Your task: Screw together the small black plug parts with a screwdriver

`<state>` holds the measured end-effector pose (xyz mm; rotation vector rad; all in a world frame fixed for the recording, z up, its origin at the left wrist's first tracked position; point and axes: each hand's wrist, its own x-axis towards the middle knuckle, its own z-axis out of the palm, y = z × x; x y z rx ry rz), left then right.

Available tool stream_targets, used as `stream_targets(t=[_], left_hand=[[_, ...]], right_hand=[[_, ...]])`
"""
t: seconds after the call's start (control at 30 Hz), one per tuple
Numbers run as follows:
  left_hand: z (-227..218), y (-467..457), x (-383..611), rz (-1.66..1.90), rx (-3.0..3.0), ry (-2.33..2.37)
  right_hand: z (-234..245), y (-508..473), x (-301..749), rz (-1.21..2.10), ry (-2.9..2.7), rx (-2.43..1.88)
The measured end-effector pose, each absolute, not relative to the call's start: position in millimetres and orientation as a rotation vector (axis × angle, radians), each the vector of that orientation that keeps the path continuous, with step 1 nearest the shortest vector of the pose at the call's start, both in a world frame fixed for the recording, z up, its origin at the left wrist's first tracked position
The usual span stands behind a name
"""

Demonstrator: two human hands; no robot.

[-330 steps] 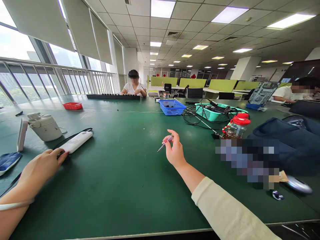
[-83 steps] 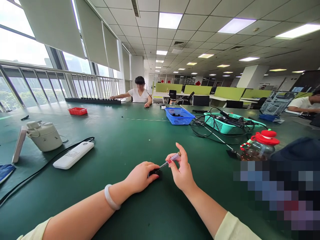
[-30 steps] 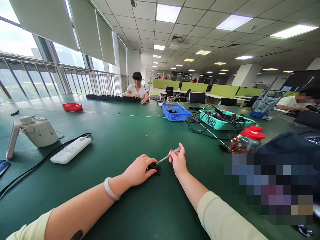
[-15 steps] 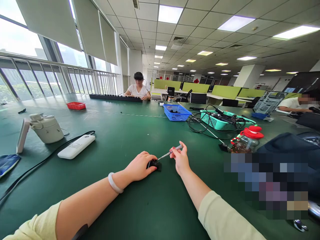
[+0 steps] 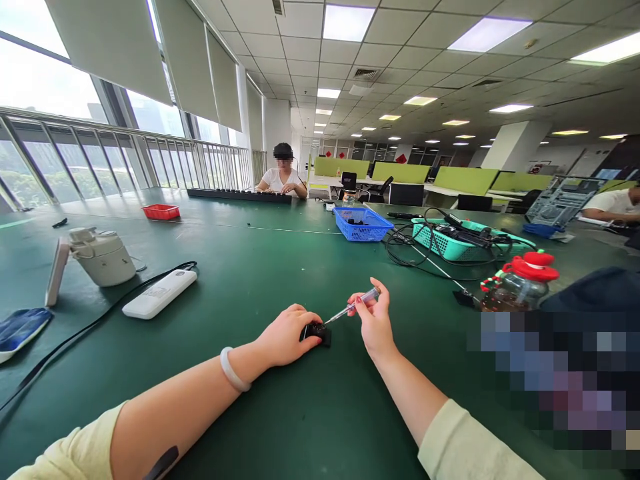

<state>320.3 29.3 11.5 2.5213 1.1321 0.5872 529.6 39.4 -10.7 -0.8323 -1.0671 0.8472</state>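
Observation:
Resting on the green table [image 5: 320, 413], my left hand [image 5: 289, 335] is closed around a small black block-like part [image 5: 325, 337], thumb on the near side and fingers on the far side. What kind of part it is, I cannot make out. My right hand [image 5: 373, 323] grips a screwdriver [image 5: 369, 296] with a clear handle and a thin metal shaft. The driver leans down to the left, and its tip is at the top of the black part. Whether the tip sits in a screw is too small to tell.
A white power bank [image 5: 160, 294] with a black strap, a beige flask [image 5: 103, 258] and a phone [image 5: 57, 272] lie left. Ahead are a red tray [image 5: 161, 212], a blue basket [image 5: 364, 230] and a teal basket [image 5: 440, 245] with cables. A red-lidded bottle [image 5: 520, 287] stands right.
The whole view has shifted slightly, so things sit further right. My right hand has tilted a little with the screwdriver; its tip stays at the black part. My left hand keeps its hold.

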Motion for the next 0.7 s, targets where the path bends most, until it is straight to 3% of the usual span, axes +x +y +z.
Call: stream_targets(t=[0.47, 0.7], left_hand=[[10, 30, 319, 0.585, 2.514, 1.132], [10, 30, 319, 0.584, 2.517, 1.110]], right_hand=[[2, 24, 525, 0.631, -1.312, -0.953], [0, 31, 528, 0.744, -1.208, -0.951]])
